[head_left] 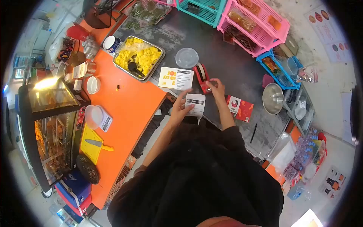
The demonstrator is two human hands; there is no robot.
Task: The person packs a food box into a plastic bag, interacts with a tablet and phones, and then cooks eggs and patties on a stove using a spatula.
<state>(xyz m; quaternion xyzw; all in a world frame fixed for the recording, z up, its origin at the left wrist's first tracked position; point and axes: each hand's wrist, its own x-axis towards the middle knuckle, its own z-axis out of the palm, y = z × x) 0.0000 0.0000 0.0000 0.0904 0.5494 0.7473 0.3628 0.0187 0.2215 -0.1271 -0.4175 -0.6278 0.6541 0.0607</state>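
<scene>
A white printed receipt is held between the thumb and fingers of my left hand, near the counter's front edge. My right hand is at the near end of a red tape dispenser, with thumb and fingertips close together; whether tape is between them is too small to tell. Behind the receipt lies a yellow and white card with another printed slip on its right part. A round clear lid rests beyond the dispenser. To the right of my right hand is a red card.
A metal tray of yellow food stands at the back left. Pink baskets and a steel bowl are on the right. A knife lies on a yellow board at left, beside a lit display case.
</scene>
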